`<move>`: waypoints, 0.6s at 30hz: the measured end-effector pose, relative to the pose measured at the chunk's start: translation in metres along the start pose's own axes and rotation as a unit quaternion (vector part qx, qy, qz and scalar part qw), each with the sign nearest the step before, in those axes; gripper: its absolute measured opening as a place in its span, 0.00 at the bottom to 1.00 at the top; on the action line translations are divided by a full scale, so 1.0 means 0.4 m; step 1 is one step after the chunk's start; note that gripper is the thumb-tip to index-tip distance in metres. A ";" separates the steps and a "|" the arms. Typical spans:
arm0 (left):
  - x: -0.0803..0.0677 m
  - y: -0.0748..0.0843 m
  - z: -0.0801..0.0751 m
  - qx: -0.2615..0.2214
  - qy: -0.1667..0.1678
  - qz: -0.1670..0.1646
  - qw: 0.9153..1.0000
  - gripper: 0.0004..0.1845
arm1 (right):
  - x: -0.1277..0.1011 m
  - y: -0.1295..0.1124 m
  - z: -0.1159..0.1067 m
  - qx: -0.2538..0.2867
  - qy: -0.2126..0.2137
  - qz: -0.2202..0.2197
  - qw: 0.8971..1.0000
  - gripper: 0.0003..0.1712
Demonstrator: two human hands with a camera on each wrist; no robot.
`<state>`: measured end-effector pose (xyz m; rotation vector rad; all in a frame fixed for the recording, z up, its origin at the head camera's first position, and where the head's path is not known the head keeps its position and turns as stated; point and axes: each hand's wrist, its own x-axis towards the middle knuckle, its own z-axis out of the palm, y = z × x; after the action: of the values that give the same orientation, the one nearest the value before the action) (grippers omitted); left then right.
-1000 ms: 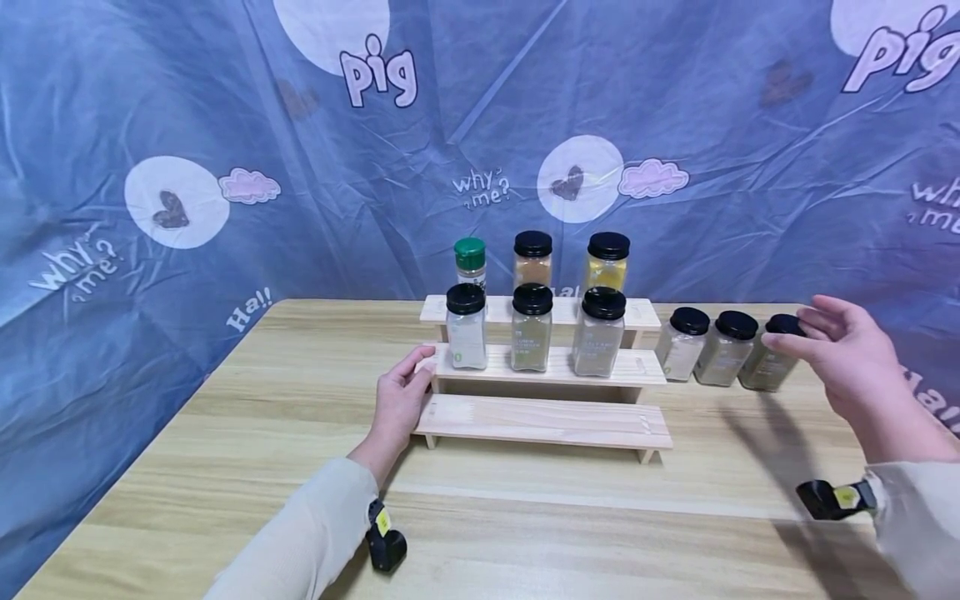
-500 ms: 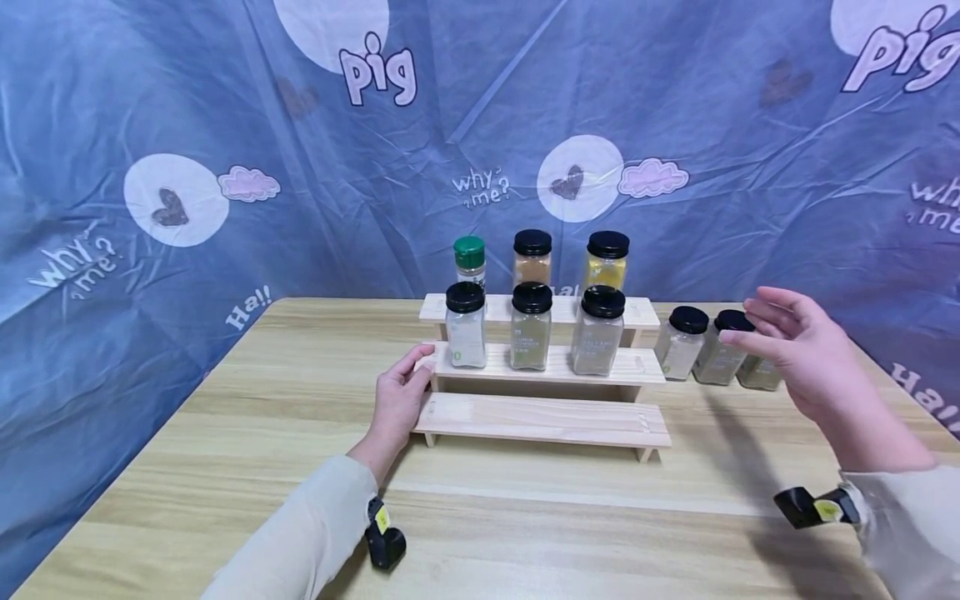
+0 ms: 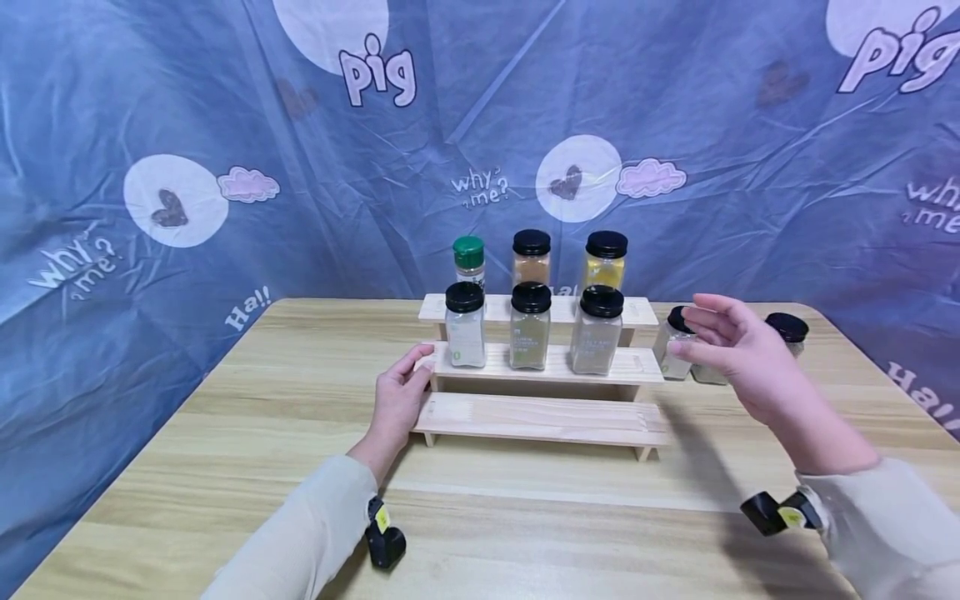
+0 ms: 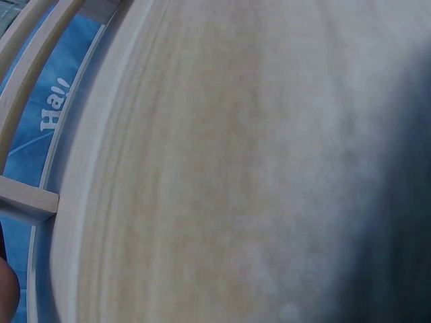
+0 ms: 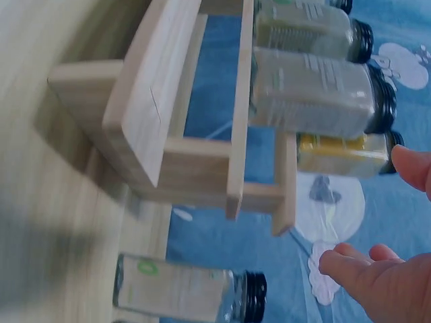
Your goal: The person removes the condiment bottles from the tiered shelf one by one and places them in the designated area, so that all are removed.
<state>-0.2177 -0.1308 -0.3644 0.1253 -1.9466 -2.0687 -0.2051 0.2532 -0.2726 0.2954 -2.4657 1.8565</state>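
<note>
Head view: the left hand (image 3: 401,400) rests with relaxed fingers against the left end of the three-tier pale wooden spice rack (image 3: 542,417), holding nothing. The right hand (image 3: 738,358) hovers released, fingers spread, just in front of the black-capped glass spice jars (image 3: 675,343) standing on the light wood table (image 3: 525,517) right of the rack. Six jars fill the rack's upper two steps; its lowest step is bare
</note>
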 end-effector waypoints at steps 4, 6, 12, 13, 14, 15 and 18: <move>0.000 0.000 -0.001 -0.001 0.003 0.002 1.000 0.17 | 0.005 -0.005 0.027 -0.006 -0.017 -0.001 1.000 0.42; 0.000 0.000 -0.001 0.004 0.007 0.001 1.000 0.16 | 0.005 -0.009 0.041 -0.016 -0.021 0.001 1.000 0.44; 0.002 0.001 -0.001 0.016 0.012 -0.001 1.000 0.16 | 0.005 -0.024 0.086 -0.025 -0.039 0.004 0.999 0.45; 0.002 0.000 -0.001 0.014 0.011 -0.001 1.000 0.16 | 0.005 -0.026 0.092 -0.021 -0.043 0.005 0.999 0.45; 0.003 0.000 0.000 0.013 0.011 0.001 1.000 0.16 | 0.005 -0.028 0.099 -0.015 -0.045 0.006 0.999 0.45; 0.003 0.000 0.000 0.012 0.010 0.002 1.000 0.16 | 0.005 -0.029 0.105 -0.008 -0.047 0.007 0.999 0.45; 0.002 -0.001 0.000 0.005 0.005 0.005 1.000 0.16 | 0.005 -0.031 0.122 0.008 -0.043 0.011 0.999 0.44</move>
<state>-0.2185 -0.1310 -0.3647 0.1268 -1.9472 -2.0489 -0.2009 0.2029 -0.2744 0.3586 -2.5195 1.9122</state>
